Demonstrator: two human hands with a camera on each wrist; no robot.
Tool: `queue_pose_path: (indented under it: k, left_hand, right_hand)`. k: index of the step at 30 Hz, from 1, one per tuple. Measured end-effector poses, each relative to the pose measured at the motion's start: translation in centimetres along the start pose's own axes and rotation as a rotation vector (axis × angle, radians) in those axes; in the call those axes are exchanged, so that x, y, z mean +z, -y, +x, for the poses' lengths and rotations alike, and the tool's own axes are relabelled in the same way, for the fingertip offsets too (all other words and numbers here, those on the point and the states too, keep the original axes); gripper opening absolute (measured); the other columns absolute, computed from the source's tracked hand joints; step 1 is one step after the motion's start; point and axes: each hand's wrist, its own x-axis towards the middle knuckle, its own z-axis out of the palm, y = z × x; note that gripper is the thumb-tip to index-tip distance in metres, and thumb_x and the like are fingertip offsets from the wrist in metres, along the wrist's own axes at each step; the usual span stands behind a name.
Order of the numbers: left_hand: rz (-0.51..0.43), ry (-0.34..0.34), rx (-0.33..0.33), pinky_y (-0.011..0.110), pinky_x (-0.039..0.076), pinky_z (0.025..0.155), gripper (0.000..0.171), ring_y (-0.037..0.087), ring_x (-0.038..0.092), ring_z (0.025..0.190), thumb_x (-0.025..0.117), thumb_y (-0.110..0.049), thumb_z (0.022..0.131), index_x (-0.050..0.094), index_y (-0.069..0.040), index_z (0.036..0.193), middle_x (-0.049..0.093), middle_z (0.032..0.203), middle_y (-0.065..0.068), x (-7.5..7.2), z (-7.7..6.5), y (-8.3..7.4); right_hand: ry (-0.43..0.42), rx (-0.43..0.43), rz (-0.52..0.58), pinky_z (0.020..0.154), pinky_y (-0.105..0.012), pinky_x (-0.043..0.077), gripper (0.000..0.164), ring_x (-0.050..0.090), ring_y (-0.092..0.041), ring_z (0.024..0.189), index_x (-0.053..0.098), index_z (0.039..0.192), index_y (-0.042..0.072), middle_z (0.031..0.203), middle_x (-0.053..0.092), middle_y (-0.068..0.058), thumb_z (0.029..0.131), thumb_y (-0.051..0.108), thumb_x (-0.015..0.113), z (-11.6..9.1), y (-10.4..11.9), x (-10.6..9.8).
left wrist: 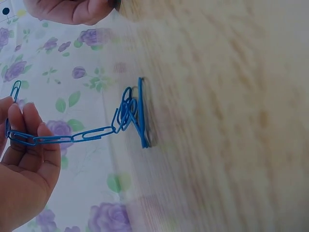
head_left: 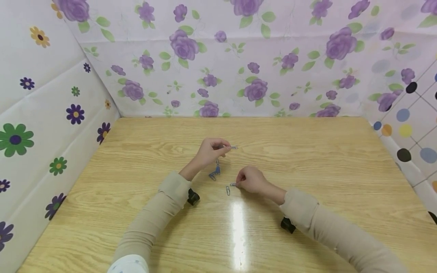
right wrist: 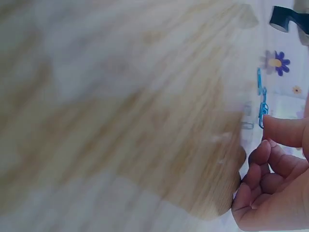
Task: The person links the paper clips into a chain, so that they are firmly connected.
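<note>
My left hand pinches a blue paper clip that sticks out past the fingertips. From that hand a chain of linked blue paper clips runs across the fingers and down to the table, where its lower end lies bunched up. Nearer the front, my right hand is low over the table, thumb and forefinger pinching one end of a paper clip. A loose paper clip lies just left of it. The right wrist view shows blue clips right at the thumb tip.
Both hands work over a wooden tabletop. A purple-flowered cloth hangs behind it, with patterned cloths at the left and right sides. Dark wrist cameras sit under both sleeves.
</note>
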Motion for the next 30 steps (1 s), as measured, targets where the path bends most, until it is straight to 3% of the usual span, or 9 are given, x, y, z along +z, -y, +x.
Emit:
queue_pose_path:
  k: [4,10,13,18,24,30]
  left_hand:
    - [0.012,0.009,0.004,0.041,0.048,0.059,0.014,0.012,0.054,0.059,0.058,-0.001,0.087,0.064,0.010,0.093,0.060,0.068,0.003,0.0,-0.1,0.0]
    - [0.037,0.015,0.027,0.026,0.045,0.055,0.014,0.010,0.053,0.057,0.059,-0.001,0.087,0.065,0.010,0.093,0.060,0.069,0.007,-0.2,-0.4,0.0]
    - [0.048,0.017,0.031,0.025,0.044,0.054,0.013,0.010,0.053,0.057,0.059,0.000,0.086,0.065,0.010,0.092,0.061,0.068,0.007,-0.2,-0.4,-0.1]
    - [0.048,0.017,0.013,0.021,0.042,0.053,0.013,0.010,0.053,0.057,0.059,-0.001,0.086,0.065,0.009,0.092,0.062,0.069,0.006,-0.1,-0.4,-0.2]
    - [0.053,0.023,0.004,0.022,0.043,0.053,0.014,0.010,0.053,0.058,0.059,-0.002,0.087,0.066,0.009,0.093,0.061,0.068,0.004,0.0,-0.7,-0.3]
    - [0.042,0.037,0.030,0.020,0.037,0.048,0.014,0.009,0.050,0.054,0.059,-0.001,0.087,0.065,0.011,0.092,0.059,0.065,0.008,0.1,-0.8,-0.5]
  right_hand:
    - [0.006,0.010,0.146,0.054,-0.024,0.043,0.006,0.050,-0.012,0.058,0.063,0.077,0.001,0.068,0.058,-0.004,0.083,0.003,0.062,-0.4,-0.6,-0.5]
    - [0.014,-0.010,0.348,0.047,-0.025,0.036,0.020,0.039,-0.013,0.048,0.062,0.099,-0.001,0.061,0.051,-0.010,0.090,0.000,0.045,-1.0,-1.6,-1.8]
    - [0.032,-0.005,0.425,0.050,-0.025,0.033,0.028,0.035,-0.013,0.049,0.064,0.097,-0.002,0.055,0.043,-0.008,0.089,-0.003,0.037,-1.1,-2.2,-2.4]
    - [0.032,0.011,0.526,0.059,-0.027,0.042,0.027,0.048,-0.016,0.061,0.063,0.088,-0.010,0.075,0.057,-0.013,0.087,-0.004,0.037,-1.2,-2.6,-3.2]
    - [0.097,-0.076,0.436,0.074,-0.032,0.048,0.022,0.058,-0.024,0.086,0.063,0.102,-0.009,0.101,0.062,-0.021,0.087,0.000,0.051,-1.6,-2.8,-4.0]
    - [0.074,-0.111,0.372,0.075,-0.035,0.051,0.020,0.062,-0.025,0.089,0.065,0.103,-0.007,0.104,0.064,-0.019,0.088,0.003,0.056,-1.6,-3.2,-4.5]
